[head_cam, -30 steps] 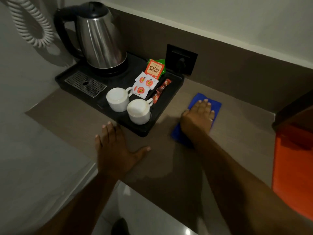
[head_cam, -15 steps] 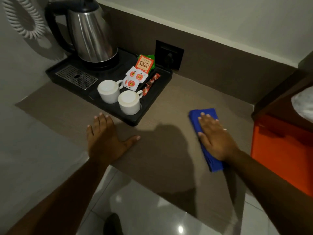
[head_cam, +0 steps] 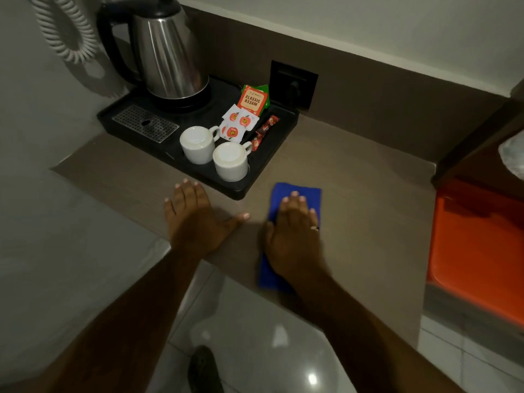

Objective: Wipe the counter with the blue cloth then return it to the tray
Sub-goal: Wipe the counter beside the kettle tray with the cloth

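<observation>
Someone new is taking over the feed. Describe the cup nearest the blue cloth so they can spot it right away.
Find the black tray under the steel kettle at the counter's back left. Two white cups sit at its front edge; take the right one, by the tray's front corner. Unlike its twin, it is closer to the blue cloth under the right hand.

Dim room: pale wall [head_cam: 368, 26], glossy tiled floor [head_cam: 269, 336], orange seat [head_cam: 476, 251].

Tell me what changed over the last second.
The right hand, flat on the blue cloth, swept it from beside the tray out to the right, then back beside the tray's front corner. The left hand stayed flat on the counter; the cups stayed put.
</observation>
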Demonstrator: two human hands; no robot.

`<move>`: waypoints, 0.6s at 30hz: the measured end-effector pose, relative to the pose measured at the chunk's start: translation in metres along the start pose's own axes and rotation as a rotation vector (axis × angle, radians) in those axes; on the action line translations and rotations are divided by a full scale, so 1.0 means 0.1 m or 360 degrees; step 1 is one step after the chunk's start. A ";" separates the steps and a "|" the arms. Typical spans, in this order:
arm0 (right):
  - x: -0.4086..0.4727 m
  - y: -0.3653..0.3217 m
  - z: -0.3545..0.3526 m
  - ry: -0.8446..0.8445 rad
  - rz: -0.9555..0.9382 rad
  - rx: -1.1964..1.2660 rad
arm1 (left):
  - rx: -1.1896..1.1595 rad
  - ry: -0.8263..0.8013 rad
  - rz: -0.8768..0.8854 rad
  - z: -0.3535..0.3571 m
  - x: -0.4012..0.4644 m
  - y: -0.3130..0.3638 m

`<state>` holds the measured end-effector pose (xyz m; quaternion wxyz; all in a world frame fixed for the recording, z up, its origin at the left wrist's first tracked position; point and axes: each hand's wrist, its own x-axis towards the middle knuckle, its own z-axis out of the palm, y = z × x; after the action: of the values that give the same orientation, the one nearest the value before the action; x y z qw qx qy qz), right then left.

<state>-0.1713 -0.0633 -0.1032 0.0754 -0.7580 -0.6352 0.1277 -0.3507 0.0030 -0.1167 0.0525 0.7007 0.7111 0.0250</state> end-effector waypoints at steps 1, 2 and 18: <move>-0.14 0.06 0.01 -0.0055 -0.0191 -0.0073 | 0.0003 -0.0026 0.0001 0.01 0.00 0.00; -0.29 0.18 0.00 -0.0100 -0.0366 -0.0110 | 0.0011 -0.0062 -0.0003 0.01 0.00 0.00; -0.37 0.97 -0.26 0.0121 0.0492 -0.0013 | -0.0096 -0.0040 -0.0145 0.06 -0.57 0.52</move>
<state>-0.0782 -0.1164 -0.1018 0.0756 -0.8512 -0.5083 0.1064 -0.2976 -0.0530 -0.1145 0.0836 0.6659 0.7405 0.0351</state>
